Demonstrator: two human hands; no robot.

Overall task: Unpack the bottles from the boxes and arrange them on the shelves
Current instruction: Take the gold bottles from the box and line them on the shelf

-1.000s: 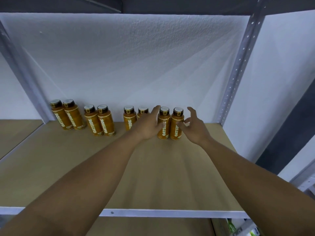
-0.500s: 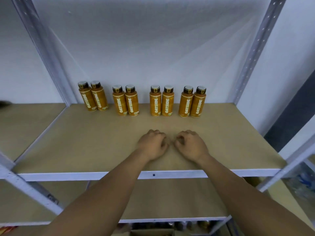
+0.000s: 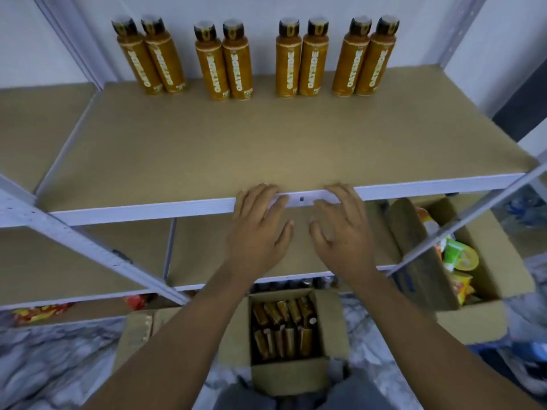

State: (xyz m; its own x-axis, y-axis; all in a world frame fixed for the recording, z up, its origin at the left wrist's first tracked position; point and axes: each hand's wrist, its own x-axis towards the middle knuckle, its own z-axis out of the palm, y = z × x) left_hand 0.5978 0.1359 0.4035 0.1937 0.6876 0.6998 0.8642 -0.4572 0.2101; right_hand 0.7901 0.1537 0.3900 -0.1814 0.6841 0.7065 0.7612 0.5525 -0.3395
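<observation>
A stockroom or shop backroom: bare metal shelving holds identical bottles in pairs, and open cartons of bottles and snack packets stand on the floor.

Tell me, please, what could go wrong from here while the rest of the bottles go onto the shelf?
1. The eight bottles on the shelf are tall and narrow and stand in close pairs; a nudge while adding more could topple several.
2. The box sits low on the floor, so the left hand or right hand, lifting a bottle up, might knock it against the front rail.
</observation>
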